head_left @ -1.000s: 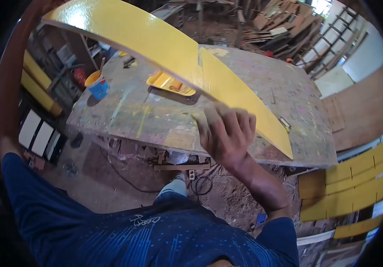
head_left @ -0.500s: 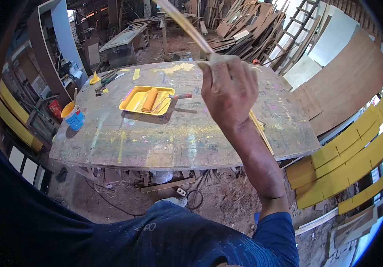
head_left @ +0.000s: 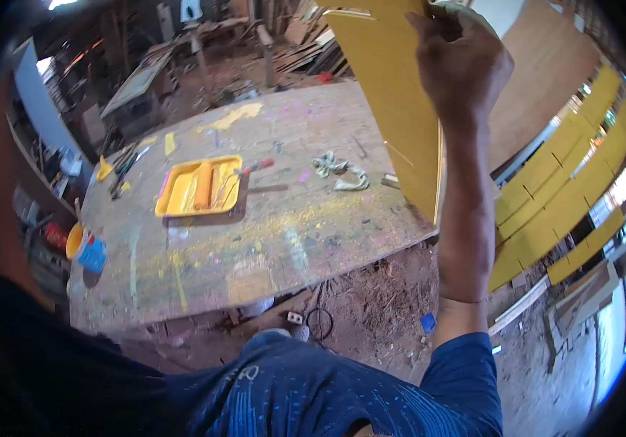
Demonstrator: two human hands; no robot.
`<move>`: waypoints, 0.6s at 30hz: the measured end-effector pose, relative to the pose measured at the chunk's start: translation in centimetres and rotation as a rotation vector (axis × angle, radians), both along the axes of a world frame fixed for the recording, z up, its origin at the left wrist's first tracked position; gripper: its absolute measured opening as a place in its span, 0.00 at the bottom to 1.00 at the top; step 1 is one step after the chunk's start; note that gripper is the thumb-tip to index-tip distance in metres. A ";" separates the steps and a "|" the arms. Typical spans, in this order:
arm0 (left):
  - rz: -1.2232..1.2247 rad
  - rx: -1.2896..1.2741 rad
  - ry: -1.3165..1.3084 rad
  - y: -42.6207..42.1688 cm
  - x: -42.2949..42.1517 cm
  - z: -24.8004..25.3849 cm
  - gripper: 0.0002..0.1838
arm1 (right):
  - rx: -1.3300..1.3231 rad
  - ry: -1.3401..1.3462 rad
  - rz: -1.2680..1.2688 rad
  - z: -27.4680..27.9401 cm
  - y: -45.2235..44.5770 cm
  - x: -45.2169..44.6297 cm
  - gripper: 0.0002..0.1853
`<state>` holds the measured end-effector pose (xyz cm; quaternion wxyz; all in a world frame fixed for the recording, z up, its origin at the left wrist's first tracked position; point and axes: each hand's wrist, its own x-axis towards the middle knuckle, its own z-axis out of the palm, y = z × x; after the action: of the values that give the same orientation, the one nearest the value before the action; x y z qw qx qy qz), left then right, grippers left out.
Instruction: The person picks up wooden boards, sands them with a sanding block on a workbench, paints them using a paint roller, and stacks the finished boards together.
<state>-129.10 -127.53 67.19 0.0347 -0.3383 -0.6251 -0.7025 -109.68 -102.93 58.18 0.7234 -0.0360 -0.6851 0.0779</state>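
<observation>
My right hand (head_left: 466, 62) is closed on the edge of a long yellow board (head_left: 389, 95), high at the upper right. The board slants down over the right part of the paint-stained table (head_left: 255, 255), its lower end by the table's right corner. My left arm rises along the left edge of the view; the left hand is outside it. On the table lie a yellow paint tray (head_left: 175, 195) with an orange roller (head_left: 204, 186) and a crumpled cloth (head_left: 341, 172). A blue and white paint cup (head_left: 89, 251) stands at the table's left edge.
Several yellow boards (head_left: 582, 175) are propped in rows at the right. Tools (head_left: 125, 166) lie at the table's back left. Behind it are a second bench (head_left: 135, 87) and stacked wood (head_left: 309, 47). A cable (head_left: 320, 320) and power socket lie on the floor below.
The yellow board has swung from across the table to the right and now shows its broad face. My right hand has risen and moved right with it. The view has turned, uncovering the cloth.
</observation>
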 end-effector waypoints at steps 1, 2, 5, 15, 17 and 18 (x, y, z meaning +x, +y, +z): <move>-0.036 0.041 -0.010 2.0 -1.1 -0.4 0.51 | -0.051 -0.060 -0.045 0.8 1.4 -0.2 0.09; -0.085 0.074 -0.012 3.9 -1.7 -0.5 0.51 | -0.101 -0.119 -0.093 1.4 3.2 -0.3 0.11; -0.198 0.168 -0.051 9.3 -3.9 -2.6 0.53 | -0.216 -0.189 -0.148 3.5 6.9 -0.2 0.14; -0.381 0.274 -0.174 20.6 -3.1 -9.1 0.58 | -0.217 -0.151 -0.143 4.6 9.3 -1.5 0.14; -0.368 0.241 -0.138 22.8 -5.0 -9.0 0.62 | -0.223 -0.148 -0.160 4.7 9.4 -1.6 0.14; -0.379 0.234 -0.152 23.2 -5.0 -8.8 0.62 | -0.218 -0.150 -0.169 4.6 9.7 -1.6 0.14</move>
<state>-134.13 -104.31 58.38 -0.1059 -0.3894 -0.4657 -0.7876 -111.29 -93.27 62.81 0.6659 -0.1775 -0.7194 0.0877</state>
